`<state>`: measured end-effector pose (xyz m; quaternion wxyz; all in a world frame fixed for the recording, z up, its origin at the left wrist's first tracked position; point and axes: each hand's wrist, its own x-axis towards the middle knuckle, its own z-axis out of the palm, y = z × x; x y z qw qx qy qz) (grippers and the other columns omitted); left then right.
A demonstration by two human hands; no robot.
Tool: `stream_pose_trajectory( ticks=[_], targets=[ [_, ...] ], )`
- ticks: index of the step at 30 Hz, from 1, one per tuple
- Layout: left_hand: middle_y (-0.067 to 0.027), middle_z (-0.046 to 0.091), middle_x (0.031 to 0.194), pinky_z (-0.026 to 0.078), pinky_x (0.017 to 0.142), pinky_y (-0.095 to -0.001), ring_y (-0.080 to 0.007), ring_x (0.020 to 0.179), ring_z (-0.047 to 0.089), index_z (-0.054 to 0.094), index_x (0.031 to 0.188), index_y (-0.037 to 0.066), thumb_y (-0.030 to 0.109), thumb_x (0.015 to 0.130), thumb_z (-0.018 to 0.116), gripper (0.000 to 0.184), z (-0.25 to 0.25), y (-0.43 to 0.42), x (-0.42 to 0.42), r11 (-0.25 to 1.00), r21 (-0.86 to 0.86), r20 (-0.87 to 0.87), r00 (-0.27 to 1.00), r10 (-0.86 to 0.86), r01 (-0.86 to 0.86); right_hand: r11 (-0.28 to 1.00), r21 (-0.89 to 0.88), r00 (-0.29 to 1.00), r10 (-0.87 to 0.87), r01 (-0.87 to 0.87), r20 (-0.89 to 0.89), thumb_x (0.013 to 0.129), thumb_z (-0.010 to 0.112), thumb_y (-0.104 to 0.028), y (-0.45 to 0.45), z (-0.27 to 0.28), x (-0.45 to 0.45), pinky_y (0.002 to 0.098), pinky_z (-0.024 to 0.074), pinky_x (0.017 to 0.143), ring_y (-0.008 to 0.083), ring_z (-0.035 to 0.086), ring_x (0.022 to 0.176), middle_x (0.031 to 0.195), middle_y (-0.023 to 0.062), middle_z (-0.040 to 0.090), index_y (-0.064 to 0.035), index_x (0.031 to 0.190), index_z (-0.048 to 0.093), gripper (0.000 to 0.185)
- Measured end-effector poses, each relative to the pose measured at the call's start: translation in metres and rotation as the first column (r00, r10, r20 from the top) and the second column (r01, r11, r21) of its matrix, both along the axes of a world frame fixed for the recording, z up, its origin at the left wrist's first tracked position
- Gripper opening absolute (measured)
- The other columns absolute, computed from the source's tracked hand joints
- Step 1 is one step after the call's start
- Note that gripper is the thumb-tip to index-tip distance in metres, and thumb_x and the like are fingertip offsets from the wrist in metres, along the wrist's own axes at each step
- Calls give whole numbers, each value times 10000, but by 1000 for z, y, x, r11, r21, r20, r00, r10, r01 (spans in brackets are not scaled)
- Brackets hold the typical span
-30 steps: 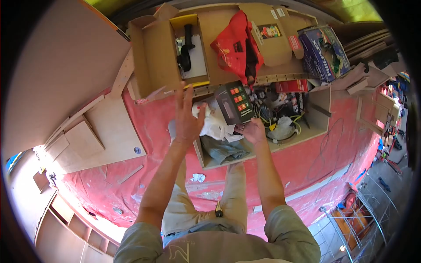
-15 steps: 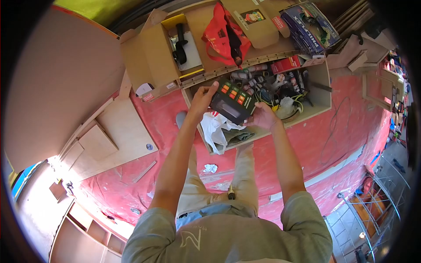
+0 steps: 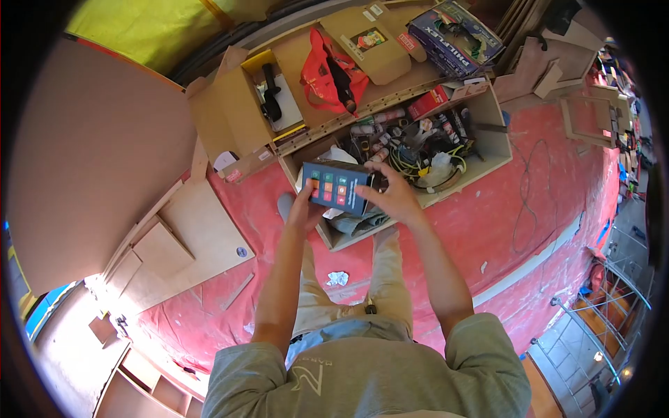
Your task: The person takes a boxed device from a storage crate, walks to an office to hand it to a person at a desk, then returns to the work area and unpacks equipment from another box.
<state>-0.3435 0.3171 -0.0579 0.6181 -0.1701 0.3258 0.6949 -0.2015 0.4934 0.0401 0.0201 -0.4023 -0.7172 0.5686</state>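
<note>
A dark box [image 3: 336, 186] printed with green, orange and red squares is held in front of me over a wooden drawer. My left hand [image 3: 304, 206] grips its left end, thumb on the printed face. On the right end, the fingers of my right hand [image 3: 391, 194] are wrapped round the edge and top corner. Below lies the open drawer [image 3: 446, 193], filled with cables [image 3: 456, 164], spray cans [image 3: 380, 136] and other small parts. A grey-green cloth [image 3: 359, 221] and part of a white plastic bag [image 3: 336, 155] show around the box.
Behind the drawer, a bench holds an open cardboard box [image 3: 226, 115] with a black tool [image 3: 270, 94], a red bag [image 3: 327, 73] and a Philflex box [image 3: 456, 38]. Wooden boards [image 3: 164, 244] lie at left on the red floor covering [image 3: 453, 258]. Metal scaffolding [image 3: 592, 313] stands at right.
The dark box has come lower and nearer to me and has been turned, so its coloured squares face up. My right hand has shifted to its upper right corner.
</note>
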Motion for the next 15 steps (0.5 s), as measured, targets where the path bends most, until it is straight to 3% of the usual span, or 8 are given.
stream_pose_trajectory(
  ticks=[2, 3, 6, 7, 10, 12, 13, 15],
  targets=[
    [-107, 564, 1205, 373, 1016, -462, -263, 1146, 521, 469, 1244, 60, 415, 938, 494, 470, 2, -1, 5, 995, -16, -4, 996, 94, -94, 983, 182, 1000, 1, -1, 1, 739, 775, -290, -16, 25, 1, 292, 456, 873, 169, 570, 976, 1069, 96, 580, -24, 1231, 487, 630],
    [-108, 573, 1194, 382, 1011, -459, -265, 1130, 535, 481, 1233, 60, 418, 937, 491, 465, 10, 4, 7, 992, -12, -5, 992, 125, -125, 991, 104, 996, -85, 85, -5, 729, 781, -211, -21, 38, 0, 276, 457, 856, 144, 569, 959, 1047, 81, 574, -30, 1172, 506, 551],
    [-104, 585, 1189, 390, 1007, -460, -269, 1114, 549, 498, 1220, 64, 443, 922, 504, 482, 17, 12, 15, 980, 67, 11, 982, 187, -187, 943, -186, 927, -312, 275, -208, 724, 773, -137, -29, 50, 3, 277, 468, 823, 125, 565, 940, 1011, 60, 568, -39, 1141, 511, 503],
    [-105, 582, 1198, 387, 1009, -461, -270, 1122, 545, 496, 1227, 65, 452, 918, 505, 496, 10, 9, 15, 977, 107, 24, 983, 183, -184, 951, -171, 927, -294, 259, -233, 706, 763, -74, -30, 49, 6, 277, 478, 805, 131, 566, 941, 1051, 70, 541, -36, 1119, 506, 488],
    [-128, 523, 1295, 375, 1015, -482, -300, 1182, 505, 445, 1313, 64, 551, 903, 455, 637, 18, 20, 9, 964, 211, 43, 987, 155, -161, 983, 111, 964, -116, 146, -237, 697, 753, -46, -28, 55, 13, 273, 484, 793, 135, 563, 954, 1145, 97, 492, -29, 1106, 503, 479],
    [-137, 491, 1334, 365, 1019, -499, -316, 1206, 485, 419, 1346, 64, 606, 894, 412, 706, 43, 29, 0, 948, 304, 71, 995, 77, -95, 973, 213, 963, -26, 85, -267, 665, 762, -45, -28, 58, 18, 287, 483, 821, 196, 548, 1013, 1222, 165, 423, -35, 1088, 511, 492],
    [-122, 524, 1283, 372, 982, -498, -290, 1136, 519, 441, 1329, 74, 699, 858, 359, 787, 52, 30, -7, 984, 178, 14, 1000, -26, 23, 956, 287, 970, 5, 67, -245, 654, 769, -53, -29, 72, 18, 305, 481, 832, 224, 545, 1027, 1223, 180, 418, -41, 1086, 514, 502],
    [-112, 534, 1271, 383, 962, -493, -278, 1121, 519, 466, 1306, 91, 691, 861, 371, 753, 50, 28, -19, 962, 166, -2, 975, -221, 218, 910, 414, 976, 73, 18, -203, 635, 781, -70, -32, 82, 22, 342, 471, 858, 281, 533, 1048, 1225, 207, 408, -54, 1083, 519, 519]
  ],
)
